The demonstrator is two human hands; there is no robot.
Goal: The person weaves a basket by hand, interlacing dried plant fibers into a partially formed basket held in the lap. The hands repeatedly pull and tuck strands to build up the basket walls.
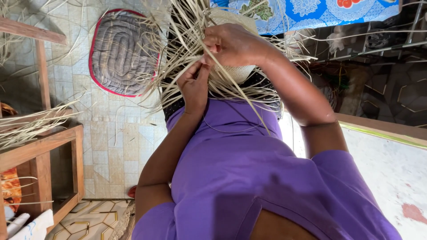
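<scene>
While our left hand pinches one straw and our right hand clamps the weave — we should keep tension even, strands flat.

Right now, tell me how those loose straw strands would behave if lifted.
The straw strands are probably floppy: their free ends splay and droop. Likely very light, being thin and flat. They may snag, since they cross each other around both hands, left and right.
</scene>
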